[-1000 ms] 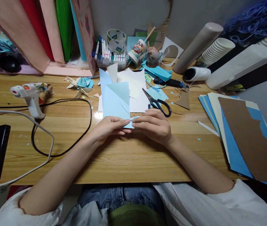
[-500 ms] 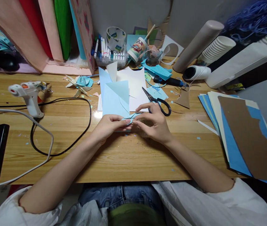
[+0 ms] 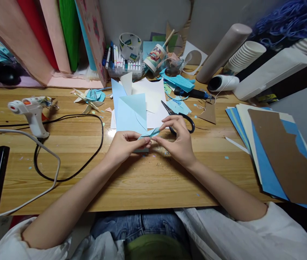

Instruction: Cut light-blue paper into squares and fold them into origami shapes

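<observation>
Landmark: black scissors (image 3: 174,115), lying on the wooden counter (image 3: 153,187), blades pointing up-left. Piece in work: small light-blue paper piece (image 3: 152,133), folded or creased, just left of and nearer the person than the scissors, held above the counter. Left hand (image 3: 128,145) pinches its left end between thumb and fingers, left of and nearer than the scissors. Right hand (image 3: 179,141) is just in front of the scissors, curled, index fingertip at the piece's right end, thumb tip by its lower edge; cannot tell if it grips. Hands near each other, the piece between them. Right fingers overlap a scissor handle; contact unclear.

Larger light-blue sheet (image 3: 129,117), left of the scissors, one corner folded, curved line on it, runs behind the left hand. White sheet (image 3: 155,103) just left of the scissors, partly covered. Brown scrap (image 3: 209,112) right of them. Black-and-blue tool (image 3: 193,94) behind them, by blue scraps. Marker box (image 3: 126,70) farther back left, tape roll (image 3: 130,52) on top. Paper flower (image 3: 95,96) left of the scissors, white glue gun (image 3: 34,117) well left of them, cables near it. Paper stack (image 3: 278,155) well right and nearer.
</observation>
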A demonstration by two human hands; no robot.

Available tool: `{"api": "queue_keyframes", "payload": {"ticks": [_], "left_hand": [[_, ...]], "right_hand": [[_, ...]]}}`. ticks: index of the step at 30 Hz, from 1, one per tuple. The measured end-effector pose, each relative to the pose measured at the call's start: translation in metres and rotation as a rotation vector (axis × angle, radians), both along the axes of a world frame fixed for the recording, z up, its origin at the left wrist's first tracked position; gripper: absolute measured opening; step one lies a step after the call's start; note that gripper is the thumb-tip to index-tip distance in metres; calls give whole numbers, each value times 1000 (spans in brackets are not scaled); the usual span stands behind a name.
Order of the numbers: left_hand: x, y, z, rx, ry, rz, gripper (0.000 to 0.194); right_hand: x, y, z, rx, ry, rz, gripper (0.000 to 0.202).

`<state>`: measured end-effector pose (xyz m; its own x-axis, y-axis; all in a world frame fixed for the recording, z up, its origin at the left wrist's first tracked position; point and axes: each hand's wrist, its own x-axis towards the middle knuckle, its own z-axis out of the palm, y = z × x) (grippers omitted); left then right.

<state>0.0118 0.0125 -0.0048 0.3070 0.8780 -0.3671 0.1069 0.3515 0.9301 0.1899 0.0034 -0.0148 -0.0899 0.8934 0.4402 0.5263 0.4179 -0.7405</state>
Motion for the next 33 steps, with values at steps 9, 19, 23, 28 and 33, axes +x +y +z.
{"api": "queue_keyframes", "payload": {"ticks": [9, 19, 23, 28, 33], "left_hand": [[4, -5, -1, 43, -34, 87, 27], [4, -3, -1, -152, -142, 29, 28], [3, -2, -7, -172, -194, -27, 29], [-1, 0, -7, -169, -157, -99, 31], [1, 2, -8, -66, -98, -53, 30]], "right_hand": [[-5, 4, -12, -645, 456, 183, 25], [-8, 1, -9, -583, 502, 112, 26], [-9, 2, -9, -553, 489, 111, 29], [-12, 3, -16, -530, 449, 132, 30], [-13, 6, -19, -510, 406, 235, 25]]}}
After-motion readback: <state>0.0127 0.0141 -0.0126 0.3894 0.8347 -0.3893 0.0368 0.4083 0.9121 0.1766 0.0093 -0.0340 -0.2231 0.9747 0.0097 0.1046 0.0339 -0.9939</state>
